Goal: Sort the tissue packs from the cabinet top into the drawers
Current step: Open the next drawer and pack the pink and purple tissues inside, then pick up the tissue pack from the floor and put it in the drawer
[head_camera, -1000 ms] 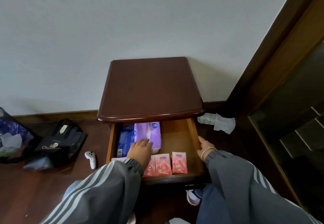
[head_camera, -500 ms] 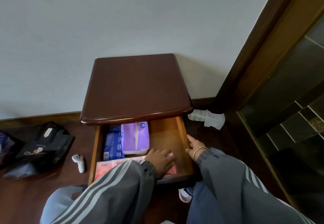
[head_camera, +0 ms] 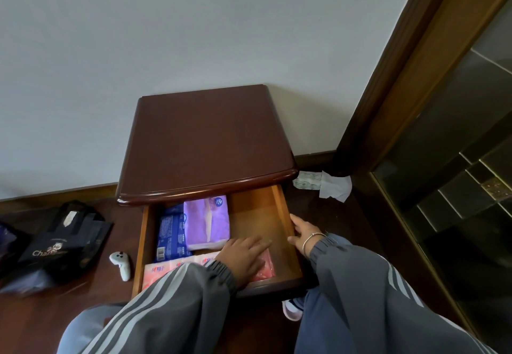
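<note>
pink tissue packs [head_camera: 166, 269] are lying in a row along the front of the open drawer [head_camera: 280, 209]. my left hand [head_camera: 243, 256] is pressing flat on the right-hand ones, fingers straight and a little spread, gripping nothing. my right hand [head_camera: 303, 233], a bracelet [head_camera: 311, 240] at its wrist, is resting against the drawer's right wall, fingers relaxed. behind the pink row a purple tissue pack [head_camera: 206, 225] is lying partly over a blue pack [head_camera: 169, 231], both crowding the left half. the right back of the drawer floor is showing bare wood. the cabinet top [head_camera: 207, 143] is overhanging the drawer's rear. on the floor to the left, a white controller [head_camera: 120, 261] is lying just beside the drawer and a black bag [head_camera: 61, 243] is sitting farther out. a crumpled tissue [head_camera: 333, 186] is lying to the right, near the door frame [head_camera: 401, 76].
</note>
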`<state>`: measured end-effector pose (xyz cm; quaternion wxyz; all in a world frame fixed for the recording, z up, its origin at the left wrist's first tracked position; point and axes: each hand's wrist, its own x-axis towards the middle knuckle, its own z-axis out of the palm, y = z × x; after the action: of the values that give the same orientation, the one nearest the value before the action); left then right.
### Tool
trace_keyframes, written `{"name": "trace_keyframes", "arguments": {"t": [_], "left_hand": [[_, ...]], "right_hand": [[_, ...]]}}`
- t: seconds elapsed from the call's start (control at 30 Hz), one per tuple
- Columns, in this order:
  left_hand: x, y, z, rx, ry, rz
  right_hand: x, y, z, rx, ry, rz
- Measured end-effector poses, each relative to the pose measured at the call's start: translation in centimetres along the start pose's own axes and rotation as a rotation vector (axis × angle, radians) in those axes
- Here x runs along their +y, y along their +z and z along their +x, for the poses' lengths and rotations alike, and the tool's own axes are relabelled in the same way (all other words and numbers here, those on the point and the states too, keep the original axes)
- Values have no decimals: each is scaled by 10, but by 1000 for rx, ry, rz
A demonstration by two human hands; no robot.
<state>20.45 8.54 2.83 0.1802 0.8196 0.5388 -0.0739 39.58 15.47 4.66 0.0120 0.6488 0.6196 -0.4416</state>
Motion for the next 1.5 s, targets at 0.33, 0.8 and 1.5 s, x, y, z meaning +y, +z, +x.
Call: {"name": "trace_keyframes", "arguments": {"t": [0.33,0.8,1.5], "left_hand": [[34,-102,57,407,264,-81],[103,29,420,-41,-115,189],[-36,252,610,-171,-252,234]], "right_hand": [[54,-97,-18,117,-91,319],[259,-156,223,286,96,308],[380,-28,507,213,36,-475]]}}
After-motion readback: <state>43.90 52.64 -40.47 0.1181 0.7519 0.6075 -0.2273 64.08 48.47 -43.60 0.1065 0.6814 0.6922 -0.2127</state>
